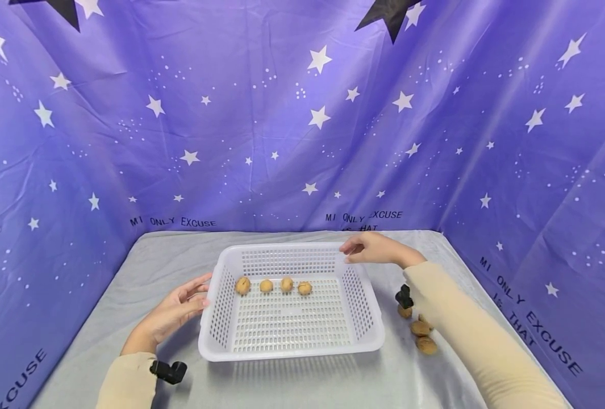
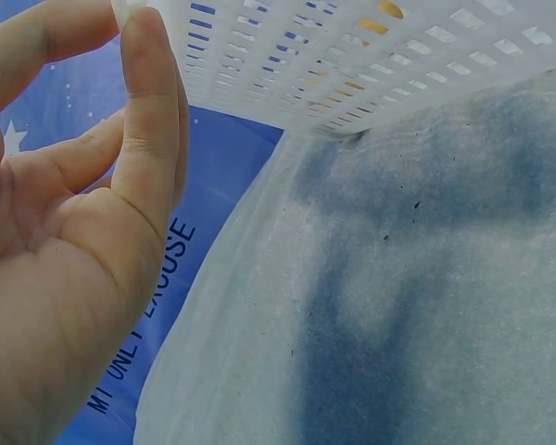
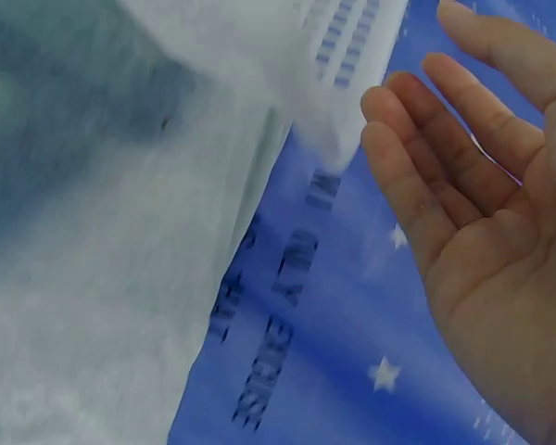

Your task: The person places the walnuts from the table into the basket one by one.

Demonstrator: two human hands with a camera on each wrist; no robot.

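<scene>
A white perforated plastic basket (image 1: 292, 355) stands at the middle of the grey cloth, with several walnuts (image 1: 287, 284) in a row inside it, toward its far side. At its left rim, my left hand (image 1: 171, 309) pinches the edge between thumb and forefinger; the left wrist view shows the thumb (image 2: 148, 102) up against the rim. My right hand (image 1: 379, 248) is at the basket's far right corner, fingertips right by the rim. In the right wrist view its fingers (image 3: 403, 171) are loosely bent, the thumb apart from them.
Several more walnuts (image 1: 426, 345) lie on the cloth right of the basket, partly hidden by the right sleeve (image 1: 466, 324). A purple star-printed curtain (image 1: 261, 125) encloses the table at the back and both sides. Black wrist mounts (image 1: 169, 372) jut from both forearms.
</scene>
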